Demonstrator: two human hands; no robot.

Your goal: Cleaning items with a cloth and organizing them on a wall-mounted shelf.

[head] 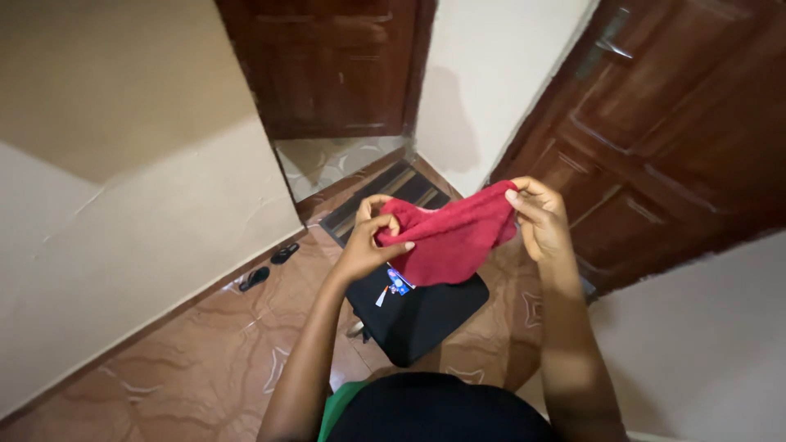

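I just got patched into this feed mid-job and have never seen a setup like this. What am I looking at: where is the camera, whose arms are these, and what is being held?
There is no machine here. The single picture comes from a camera worn on a person's head, looking down, so the two bare arms reaching up from the bottom edge are that person's own. The left hand and the right hand each pinch one end of a red cloth, holding it stretched between them in the air. Below the cloth a black bag with small tags stands on the brown tiled floor. A pair of dark sandals lies by the left wall, a striped doormat sits before a dark wooden door, and a second wooden door is on the right.
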